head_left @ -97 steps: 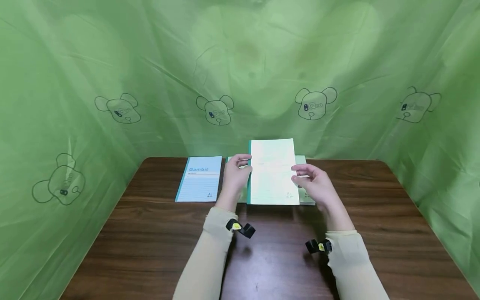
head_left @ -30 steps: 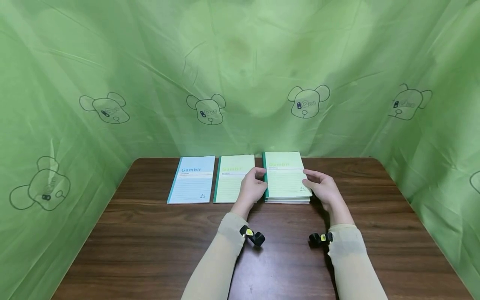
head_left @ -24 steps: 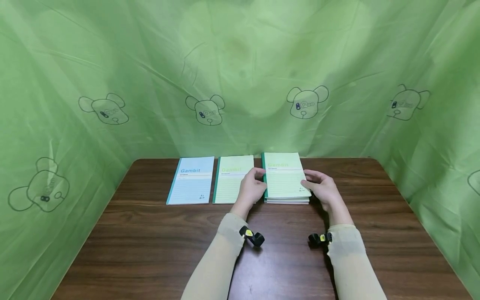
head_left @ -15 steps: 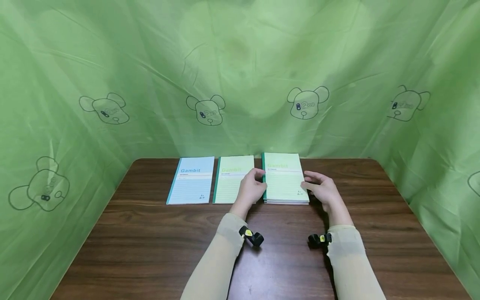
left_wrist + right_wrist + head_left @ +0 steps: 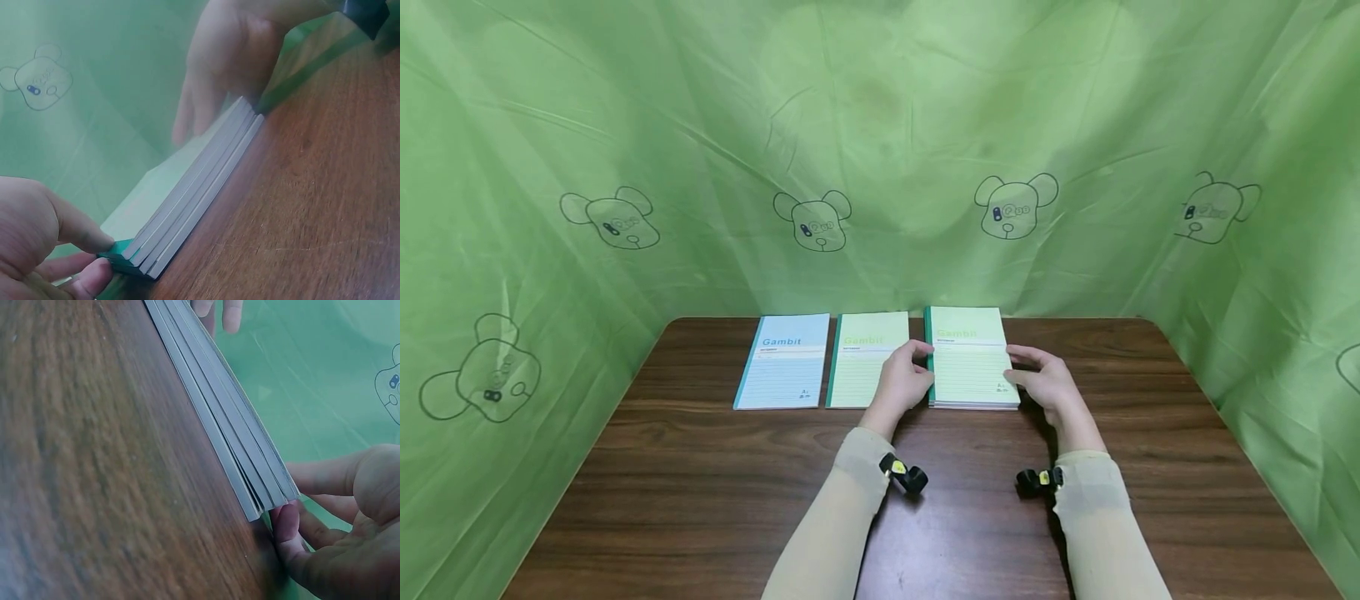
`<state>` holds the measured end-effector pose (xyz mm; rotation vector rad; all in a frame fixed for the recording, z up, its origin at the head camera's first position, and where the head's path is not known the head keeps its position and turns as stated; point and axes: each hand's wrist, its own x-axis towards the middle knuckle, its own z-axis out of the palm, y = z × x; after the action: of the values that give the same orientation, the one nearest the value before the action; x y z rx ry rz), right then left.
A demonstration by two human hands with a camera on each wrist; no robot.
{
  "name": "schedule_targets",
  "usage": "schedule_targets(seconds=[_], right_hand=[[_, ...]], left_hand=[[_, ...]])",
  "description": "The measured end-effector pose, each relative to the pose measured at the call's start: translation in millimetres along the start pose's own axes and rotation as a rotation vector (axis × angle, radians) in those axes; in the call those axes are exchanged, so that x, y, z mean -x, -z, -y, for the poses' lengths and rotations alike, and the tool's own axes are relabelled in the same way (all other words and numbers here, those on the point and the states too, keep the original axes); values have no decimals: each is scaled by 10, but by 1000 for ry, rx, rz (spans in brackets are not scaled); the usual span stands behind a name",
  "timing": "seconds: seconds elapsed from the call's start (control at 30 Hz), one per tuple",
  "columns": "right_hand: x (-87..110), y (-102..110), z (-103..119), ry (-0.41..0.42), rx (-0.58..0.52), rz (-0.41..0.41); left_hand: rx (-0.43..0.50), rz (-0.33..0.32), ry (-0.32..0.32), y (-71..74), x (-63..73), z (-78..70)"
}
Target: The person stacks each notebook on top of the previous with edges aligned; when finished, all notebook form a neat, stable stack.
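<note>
- Notebook stack (image 5: 970, 367), pale green cover uppermost, green spines at left: on the counter (image 5: 700, 500) near its far edge, directly between the two hands; long axis running away from the person.
- Left hand (image 5: 904, 379): at the spine side; grip narrow, thumb and fingers holding the spine edge.
- Right hand (image 5: 1047, 382): at the opposite long side; grip narrow, digits holding the stack's near corner from above and below, per the right wrist view.
- Nearness: equal; both hands touch the stack, one per long side.
- Page edges: layered, a thin gap over the lowest volume; exact count cannot be told.
- Green notebook (image 5: 861, 367), single: flat, just left of the stack, partly covered by the left hand.
- Blue notebook (image 5: 786, 367), single: flat, farther left, beside the green one.
- Green curtain (image 5: 880, 108), printed with bear heads: behind the counter.
- Differences: the earliest frame has a pale notebook raised between the hands, none raised now; one second ago the top cover's front edge sits back from those beneath, now nearly flush.
</note>
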<state>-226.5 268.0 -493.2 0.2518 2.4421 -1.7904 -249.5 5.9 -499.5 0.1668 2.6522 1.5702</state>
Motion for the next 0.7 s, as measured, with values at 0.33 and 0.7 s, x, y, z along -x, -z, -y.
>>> schedule_targets(seconds=[0.33, 0.7], right_hand=[[0, -5, -1, 0, 24, -2], [-23, -17, -24, 3, 50, -4]], left_hand=[[-56, -20, 5, -25, -1, -22], [-60, -28, 0, -23, 26, -66]])
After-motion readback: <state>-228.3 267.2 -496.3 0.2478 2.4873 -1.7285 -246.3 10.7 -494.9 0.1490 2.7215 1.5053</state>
